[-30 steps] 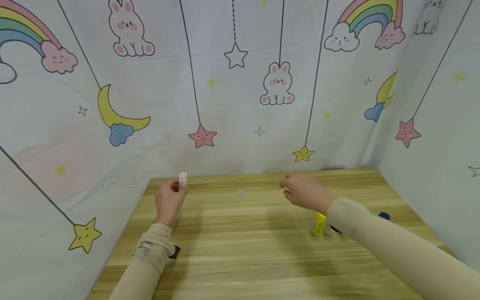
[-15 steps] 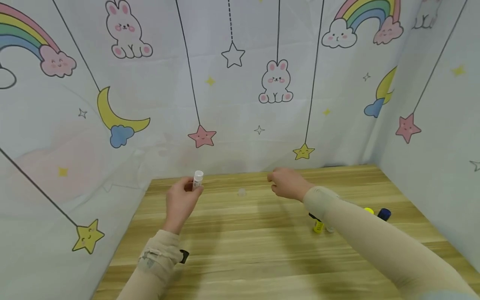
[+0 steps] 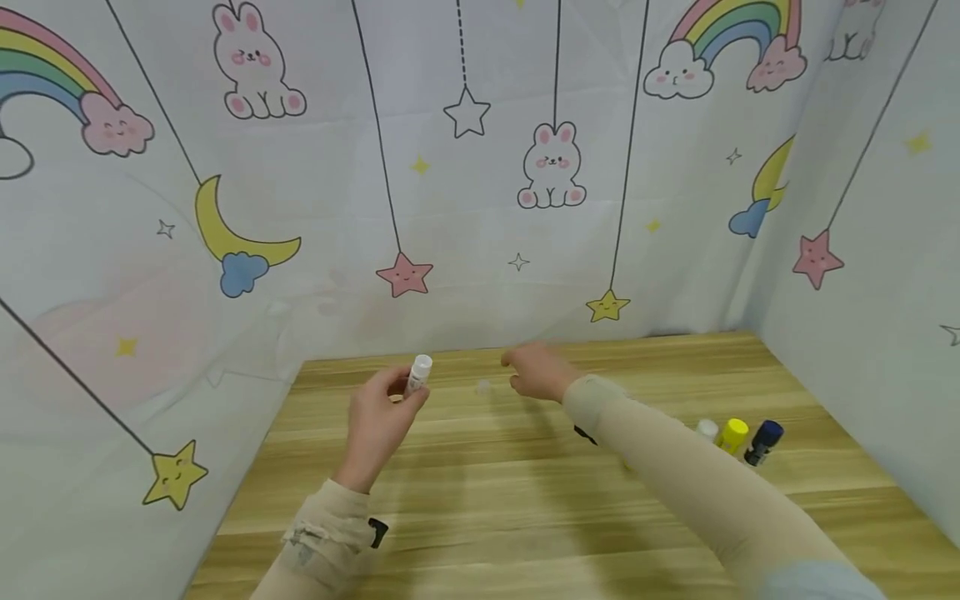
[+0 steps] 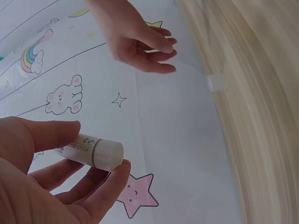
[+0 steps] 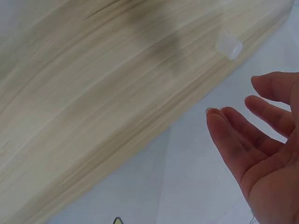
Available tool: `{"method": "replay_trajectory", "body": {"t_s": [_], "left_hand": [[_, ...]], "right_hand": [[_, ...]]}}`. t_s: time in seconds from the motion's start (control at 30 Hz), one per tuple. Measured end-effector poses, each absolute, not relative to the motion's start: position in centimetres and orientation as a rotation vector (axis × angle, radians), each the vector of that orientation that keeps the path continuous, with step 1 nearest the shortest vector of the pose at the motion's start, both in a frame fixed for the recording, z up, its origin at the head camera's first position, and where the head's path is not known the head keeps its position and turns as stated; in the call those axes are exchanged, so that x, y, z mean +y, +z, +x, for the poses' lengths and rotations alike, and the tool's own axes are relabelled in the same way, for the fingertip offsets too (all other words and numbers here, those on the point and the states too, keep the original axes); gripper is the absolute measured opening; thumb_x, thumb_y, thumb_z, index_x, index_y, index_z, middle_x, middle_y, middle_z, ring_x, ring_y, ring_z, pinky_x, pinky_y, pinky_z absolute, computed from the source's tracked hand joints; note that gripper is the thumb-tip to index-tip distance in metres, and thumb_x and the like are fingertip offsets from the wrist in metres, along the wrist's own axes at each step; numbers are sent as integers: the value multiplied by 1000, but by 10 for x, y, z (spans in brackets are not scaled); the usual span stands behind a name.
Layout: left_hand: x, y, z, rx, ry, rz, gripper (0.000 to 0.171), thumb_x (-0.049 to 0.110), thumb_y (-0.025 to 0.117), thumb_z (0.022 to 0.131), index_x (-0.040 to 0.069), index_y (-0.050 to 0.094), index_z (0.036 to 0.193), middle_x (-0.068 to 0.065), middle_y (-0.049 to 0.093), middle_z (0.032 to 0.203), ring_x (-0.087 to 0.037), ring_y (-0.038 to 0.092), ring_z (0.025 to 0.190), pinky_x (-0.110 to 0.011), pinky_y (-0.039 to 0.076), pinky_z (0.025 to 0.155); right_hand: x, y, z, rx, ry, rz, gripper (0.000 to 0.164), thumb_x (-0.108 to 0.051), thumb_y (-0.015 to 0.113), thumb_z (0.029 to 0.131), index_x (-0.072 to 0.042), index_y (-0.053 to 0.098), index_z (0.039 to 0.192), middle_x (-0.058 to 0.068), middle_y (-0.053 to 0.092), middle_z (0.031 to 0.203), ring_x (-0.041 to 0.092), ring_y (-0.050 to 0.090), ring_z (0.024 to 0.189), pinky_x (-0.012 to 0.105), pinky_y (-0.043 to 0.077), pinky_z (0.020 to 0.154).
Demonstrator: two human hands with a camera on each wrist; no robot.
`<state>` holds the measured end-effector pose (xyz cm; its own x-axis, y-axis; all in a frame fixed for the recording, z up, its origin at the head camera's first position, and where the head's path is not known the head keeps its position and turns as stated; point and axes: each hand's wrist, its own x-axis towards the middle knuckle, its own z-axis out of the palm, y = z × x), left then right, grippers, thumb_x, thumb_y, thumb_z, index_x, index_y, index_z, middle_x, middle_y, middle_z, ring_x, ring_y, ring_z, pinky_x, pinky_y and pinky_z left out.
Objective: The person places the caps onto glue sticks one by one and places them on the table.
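Note:
My left hand (image 3: pixel 381 421) holds a white glue stick (image 3: pixel 418 377) between thumb and fingers, tilted above the table. Its printed label and pale round end show in the left wrist view, where the glue stick (image 4: pixel 88 151) lies across the fingers. A small translucent cap (image 3: pixel 483 387) rests on the table between the two hands; the right wrist view shows this cap (image 5: pixel 229 45) close to the table's edge. Just right of the cap, my right hand (image 3: pixel 542 371) hovers with loosely bent fingers (image 5: pixel 229 144). Nothing is between them.
At the right stand a white-topped stick (image 3: pixel 707 430), a yellow one (image 3: pixel 733 435) and a dark blue one (image 3: pixel 763 442). My right forearm partly covers that group. A patterned cloth (image 3: pixel 480 308) with bunnies and stars hangs behind the wooden table (image 3: pixel 480 517).
The left hand has moved right with the glue stick, which is now more tilted. The right hand has come left, closer to the cap, uncovering more of the sticks at the right.

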<state>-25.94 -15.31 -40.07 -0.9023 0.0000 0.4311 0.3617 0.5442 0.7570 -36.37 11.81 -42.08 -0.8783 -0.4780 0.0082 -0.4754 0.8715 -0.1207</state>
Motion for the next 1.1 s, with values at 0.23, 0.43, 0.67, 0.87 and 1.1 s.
{"method": "replay_trajectory", "body": {"t_s": [0.23, 0.43, 0.67, 0.87, 1.1], "left_hand": [[-143, -397, -248, -2384, -1300, -367, 27, 13, 81, 87, 12, 74, 113, -2, 71, 105, -18, 68, 93, -40, 59, 77], [-133, -398, -238, -2397, -1314, -405, 28, 13, 82, 86, 12, 74, 112, -1, 71, 106, -17, 68, 94, -34, 59, 76], [-127, -398, -233, -2378, -1340, -428, 29, 9, 83, 84, 11, 74, 112, -1, 71, 106, -17, 68, 95, -31, 59, 76], [-124, -395, -233, -2347, -1352, -469, 29, 7, 83, 84, 12, 74, 111, -1, 70, 105, -17, 68, 96, -36, 59, 77], [-120, -393, -235, -2318, -1334, -505, 28, 7, 82, 85, 15, 73, 110, 1, 70, 102, -15, 68, 94, -33, 59, 75]], "right_hand": [[87, -440, -371, 3005, -299, -801, 40, -18, 66, 96, -9, 63, 135, 10, 62, 130, 29, 58, 119, 44, 49, 97], [72, -466, -370, 3015, -338, -776, 47, -22, 67, 96, -15, 58, 141, 13, 57, 132, 27, 60, 112, 41, 53, 90], [61, -476, -369, 3022, -375, -839, 40, -17, 67, 97, -12, 64, 136, 11, 61, 123, 24, 62, 102, 39, 54, 84], [59, -479, -374, 3040, -363, -830, 25, -11, 68, 96, -9, 72, 121, 6, 65, 112, 21, 62, 100, 34, 53, 85], [63, -480, -378, 3074, -381, -864, 24, 4, 68, 90, -7, 75, 110, 6, 68, 108, 22, 63, 102, 34, 53, 88]]}}
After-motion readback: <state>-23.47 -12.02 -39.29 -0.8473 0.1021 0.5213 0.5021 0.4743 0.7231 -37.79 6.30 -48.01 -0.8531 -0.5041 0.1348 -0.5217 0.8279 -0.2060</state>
